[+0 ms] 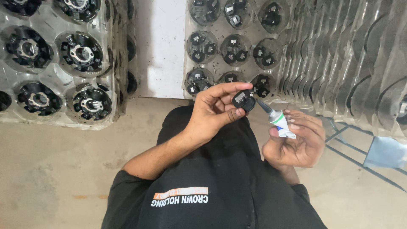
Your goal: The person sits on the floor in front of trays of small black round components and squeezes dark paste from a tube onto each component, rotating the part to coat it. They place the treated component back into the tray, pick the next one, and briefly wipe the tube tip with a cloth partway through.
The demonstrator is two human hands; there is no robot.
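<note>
Clear plastic trays (54, 79) of round black parts lie on the concrete floor (63, 169), and above the lap the left hand (210, 112) has its fingers closed on a small black part (243, 100) while the right hand (296, 142) grips a white tube (282, 123) whose nozzle touches it, so a too strong squeeze could, I think, flood the part.

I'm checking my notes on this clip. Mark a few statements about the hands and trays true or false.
1. The left hand holds a small black part. True.
2. The right hand holds a screwdriver. False: it holds a small white tube with a dark nozzle.
3. The nozzle points at the small black part. True.
4. The clear tray on the left is empty. False: round black parts sit in its pockets.
</note>
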